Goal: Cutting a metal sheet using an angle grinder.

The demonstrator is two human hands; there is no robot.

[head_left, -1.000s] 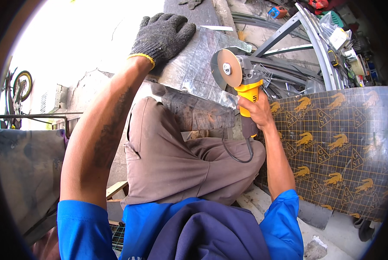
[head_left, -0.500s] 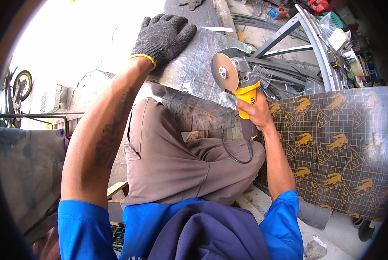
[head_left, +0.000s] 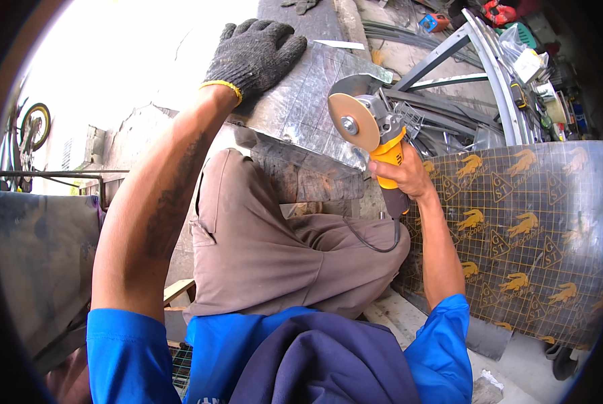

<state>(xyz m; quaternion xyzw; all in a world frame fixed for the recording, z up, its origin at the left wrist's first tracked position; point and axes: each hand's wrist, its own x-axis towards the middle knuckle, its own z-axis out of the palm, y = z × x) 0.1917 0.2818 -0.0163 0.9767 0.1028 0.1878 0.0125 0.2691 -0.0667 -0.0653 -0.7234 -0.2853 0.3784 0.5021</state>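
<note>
My left hand (head_left: 256,57), in a dark grey knit glove with a yellow cuff, rests palm down and fingers spread on the upper left of a shiny metal sheet (head_left: 305,101). Lines are marked across that sheet. Bare and wrapped round its body, my right hand (head_left: 406,172) holds a yellow and black angle grinder (head_left: 388,153). The grinder's tan disc (head_left: 353,122) is tilted up, beside the sheet's right edge, with a dark guard behind it. A black cord (head_left: 375,248) loops from the grinder's rear over my right leg.
A black board with a yellow grid and printed figures (head_left: 497,229) stands at the right. Grey metal frames (head_left: 487,74) and steel bars (head_left: 443,108) lie behind the grinder. A dark wooden block (head_left: 301,172) sits below the sheet. Another glove (head_left: 300,5) lies at the far edge.
The grinder has turned slightly in my right hand, so its disc faces me a little more. My left hand stays on the sheet, almost unmoved.
</note>
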